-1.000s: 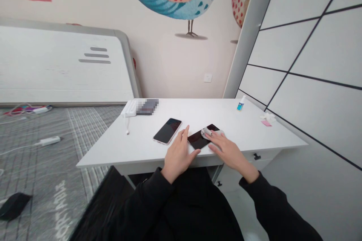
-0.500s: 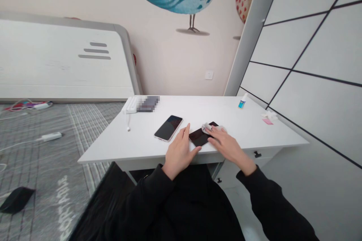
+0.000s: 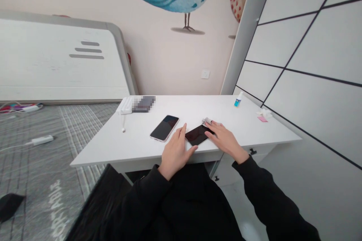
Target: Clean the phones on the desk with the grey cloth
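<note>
A dark-screened smartphone (image 3: 197,135) lies flat on the white desk, close to its front edge. My left hand (image 3: 175,151) steadies it, fingers along the phone's left edge and thumb at its near corner. My right hand (image 3: 224,139) is over the far right end of the screen, its fingers on a crumpled whitish wipe (image 3: 206,121) that sticks out past the fingertips at the phone's far edge. Left of my hands lies a second smartphone (image 3: 164,128) with a light rim, screen up, touched by neither hand.
On the desk (image 3: 113,150), a white power strip (image 3: 126,105) with a short cable and a blurred dark item (image 3: 144,104) stand at the back left. A small spray bottle (image 3: 238,100), crumpled tissue (image 3: 265,113) and a pink slip (image 3: 262,119) are at right, near the panelled wall.
My right hand and the wipe have shifted slightly; the wipe now bunches at the phone's far edge instead of spreading under the fingers. My left hand stays at the phone. The view has turned slightly right.
</note>
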Tool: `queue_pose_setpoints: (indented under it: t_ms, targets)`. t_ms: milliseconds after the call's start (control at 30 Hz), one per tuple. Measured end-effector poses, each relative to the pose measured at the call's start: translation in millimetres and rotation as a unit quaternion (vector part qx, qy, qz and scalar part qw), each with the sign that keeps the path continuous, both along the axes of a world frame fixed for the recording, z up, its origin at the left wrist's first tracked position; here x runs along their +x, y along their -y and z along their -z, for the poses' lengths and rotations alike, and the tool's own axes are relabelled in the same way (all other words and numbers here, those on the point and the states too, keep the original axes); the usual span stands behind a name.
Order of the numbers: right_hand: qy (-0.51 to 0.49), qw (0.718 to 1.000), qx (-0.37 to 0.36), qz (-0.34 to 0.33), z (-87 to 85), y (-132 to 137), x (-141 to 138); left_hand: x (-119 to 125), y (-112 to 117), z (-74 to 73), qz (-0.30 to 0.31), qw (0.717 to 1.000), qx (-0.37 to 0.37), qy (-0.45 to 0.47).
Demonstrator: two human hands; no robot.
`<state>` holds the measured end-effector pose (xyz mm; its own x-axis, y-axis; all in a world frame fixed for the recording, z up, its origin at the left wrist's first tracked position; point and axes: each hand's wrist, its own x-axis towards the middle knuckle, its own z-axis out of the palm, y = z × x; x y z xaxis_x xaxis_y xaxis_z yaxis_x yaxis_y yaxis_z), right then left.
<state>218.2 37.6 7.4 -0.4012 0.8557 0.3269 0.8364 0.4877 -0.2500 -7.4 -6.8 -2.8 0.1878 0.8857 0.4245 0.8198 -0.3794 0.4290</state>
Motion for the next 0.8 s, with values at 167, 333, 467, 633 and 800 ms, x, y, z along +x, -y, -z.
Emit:
queue_pose_setpoints:
  t_ms: [167, 333, 467, 633, 800]
  targets:
    - [-0.01, 0.998, 0.01, -0.062, 8.0, 18.8, -12.4, 1.3, 0.6, 3.6, -0.025, 0.998, 0.043, -0.043]
    - [-0.022, 0.997, 0.001, -0.076, 16.3, 40.3, -8.7, 0.4, -3.3, -0.1, -0.015, 0.998, 0.029, -0.05]
    - [-0.017, 0.999, 0.04, -0.016, 14.0, 17.3, -2.4, 0.6, -2.5, -11.8, 0.013, 0.999, -0.031, 0.011]
    - [-0.06, 0.993, 0.092, -0.036, 2.8, 14.4, -29.4, 0.0, 4.0, -16.3, 0.025, 0.996, -0.077, 0.044]
    - [-0.041, 0.982, 0.106, -0.148, -1.4, 37.1, -48.3, -0.4, 4.2, -12.4, -0.011, 0.996, -0.085, -0.019]
